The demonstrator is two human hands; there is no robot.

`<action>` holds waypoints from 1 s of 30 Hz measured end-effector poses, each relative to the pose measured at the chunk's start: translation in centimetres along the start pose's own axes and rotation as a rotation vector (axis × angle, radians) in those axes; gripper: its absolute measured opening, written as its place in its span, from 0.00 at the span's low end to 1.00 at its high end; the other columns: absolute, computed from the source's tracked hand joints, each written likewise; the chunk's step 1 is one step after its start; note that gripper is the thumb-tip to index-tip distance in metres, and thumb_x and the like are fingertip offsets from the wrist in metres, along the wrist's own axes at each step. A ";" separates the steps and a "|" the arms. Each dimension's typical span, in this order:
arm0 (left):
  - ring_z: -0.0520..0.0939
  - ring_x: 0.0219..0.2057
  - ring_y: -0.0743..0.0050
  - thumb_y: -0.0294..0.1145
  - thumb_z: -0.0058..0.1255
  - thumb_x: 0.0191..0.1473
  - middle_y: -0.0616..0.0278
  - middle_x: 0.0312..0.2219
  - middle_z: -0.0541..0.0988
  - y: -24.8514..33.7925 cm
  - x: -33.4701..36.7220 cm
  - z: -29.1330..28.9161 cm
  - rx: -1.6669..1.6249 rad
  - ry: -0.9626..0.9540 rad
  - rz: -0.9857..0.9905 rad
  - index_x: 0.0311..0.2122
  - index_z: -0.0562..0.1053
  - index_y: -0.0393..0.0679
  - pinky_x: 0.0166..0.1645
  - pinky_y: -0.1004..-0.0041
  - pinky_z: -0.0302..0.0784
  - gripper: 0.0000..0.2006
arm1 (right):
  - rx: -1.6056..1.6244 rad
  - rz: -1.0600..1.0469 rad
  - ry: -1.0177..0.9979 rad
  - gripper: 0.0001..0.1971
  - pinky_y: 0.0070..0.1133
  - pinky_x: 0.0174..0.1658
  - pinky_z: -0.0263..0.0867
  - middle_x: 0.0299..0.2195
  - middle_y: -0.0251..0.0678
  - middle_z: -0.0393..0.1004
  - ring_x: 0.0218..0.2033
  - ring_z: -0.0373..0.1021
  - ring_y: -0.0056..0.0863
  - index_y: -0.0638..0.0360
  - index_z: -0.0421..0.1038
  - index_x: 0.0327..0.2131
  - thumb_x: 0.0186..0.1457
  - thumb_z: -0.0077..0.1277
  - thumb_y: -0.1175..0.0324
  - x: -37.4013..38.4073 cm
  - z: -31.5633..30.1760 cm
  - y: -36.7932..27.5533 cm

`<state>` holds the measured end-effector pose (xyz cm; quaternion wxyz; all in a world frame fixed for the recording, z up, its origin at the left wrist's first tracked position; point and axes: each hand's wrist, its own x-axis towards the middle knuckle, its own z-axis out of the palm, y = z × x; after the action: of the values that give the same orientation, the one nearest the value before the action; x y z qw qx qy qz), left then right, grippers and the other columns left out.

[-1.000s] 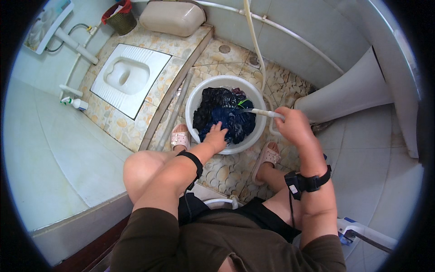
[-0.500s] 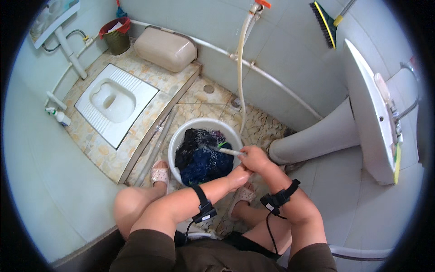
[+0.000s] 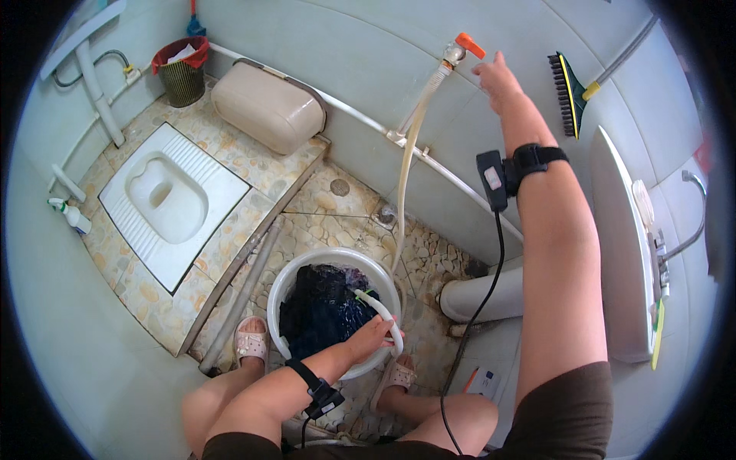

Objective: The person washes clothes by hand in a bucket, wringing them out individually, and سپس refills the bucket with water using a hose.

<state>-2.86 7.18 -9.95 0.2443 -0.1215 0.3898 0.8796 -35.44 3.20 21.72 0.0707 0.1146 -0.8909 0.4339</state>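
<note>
My left hand (image 3: 374,337) is closed around the pale hose (image 3: 383,312), whose end points into a white basin (image 3: 277,280). Dark wet clothes (image 3: 318,310), black and deep blue, lie in the basin with water about them. My right hand (image 3: 500,83) is raised at the wall, its fingers apart and nothing in them. Just left of its fingertips is the orange handle (image 3: 470,45) of a metal tap (image 3: 453,54); a small gap shows between hand and handle. From the tap the hose hangs down to the floor beside the basin.
A squat toilet (image 3: 175,195) is set in the raised tiled step at left, near a beige cistern-like box (image 3: 268,106) and a lined bin (image 3: 182,80). At right are a pedestal sink (image 3: 621,253) and a hanging brush (image 3: 569,96). A cable (image 3: 491,291) trails from my right armband.
My right hand has left the hose and reached up to beside the tap handle. The left hand now holds the hose alone over the basin. The view has shifted.
</note>
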 end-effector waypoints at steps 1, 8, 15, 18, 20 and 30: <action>0.69 0.40 0.66 0.38 0.27 0.54 0.52 0.37 0.67 -0.1 0.1 -0.2 -0.006 -0.025 -0.045 0.48 0.53 0.40 0.43 0.70 0.64 0.18 | -0.082 0.024 0.031 0.26 0.28 0.43 0.56 0.40 0.44 0.59 0.42 0.58 0.32 0.59 0.50 0.50 0.43 0.42 0.71 1.8 -0.4 -0.2; 0.69 0.41 0.66 0.37 0.27 0.54 0.52 0.37 0.67 -0.6 0.9 0.0 -0.022 -0.079 -0.014 0.49 0.51 0.37 0.44 0.67 0.64 0.20 | 0.191 -0.096 -0.065 0.14 0.22 0.35 0.57 0.29 0.37 0.63 0.31 0.60 0.25 0.64 0.63 0.36 0.43 0.43 0.69 8.1 -0.4 1.8; 0.70 0.38 0.70 0.34 0.28 0.54 0.55 0.35 0.68 -1.2 1.1 1.1 0.008 -0.112 -0.016 0.49 0.51 0.35 0.42 0.73 0.66 0.19 | 0.307 -0.207 -0.095 0.12 0.19 0.37 0.56 0.29 0.34 0.64 0.32 0.60 0.23 0.64 0.62 0.34 0.46 0.42 0.67 1.7 1.9 -1.1; 0.68 0.40 0.73 0.36 0.31 0.54 0.58 0.38 0.65 -1.2 0.6 1.0 0.053 -0.125 0.028 0.49 0.52 0.38 0.43 0.73 0.65 0.19 | 0.329 -0.130 -0.227 0.11 0.17 0.37 0.56 0.29 0.34 0.64 0.33 0.61 0.22 0.63 0.62 0.33 0.47 0.42 0.66 -5.8 1.9 1.2; 0.66 0.41 0.73 0.36 0.31 0.54 0.62 0.39 0.64 0.5 0.9 2.5 0.027 -0.110 0.047 0.49 0.53 0.40 0.44 0.72 0.63 0.19 | 0.354 -0.095 -0.482 0.17 0.18 0.44 0.52 0.37 0.35 0.61 0.40 0.58 0.23 0.62 0.59 0.40 0.48 0.43 0.64 -11.7 -0.1 7.2; 0.68 0.39 0.73 0.38 0.32 0.54 0.62 0.38 0.65 3.5 1.5 -0.1 -0.133 -0.104 0.185 0.49 0.54 0.45 0.44 0.72 0.63 0.18 | 0.009 0.315 -0.920 0.17 0.21 0.37 0.60 0.33 0.38 0.68 0.34 0.64 0.23 0.62 0.61 0.41 0.49 0.43 0.64 -32.8 0.3 25.3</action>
<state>-5.99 5.65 -8.43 0.1731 -0.0552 0.3273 0.9273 -10.50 22.75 -4.97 -0.3972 0.1587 -0.8345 0.3474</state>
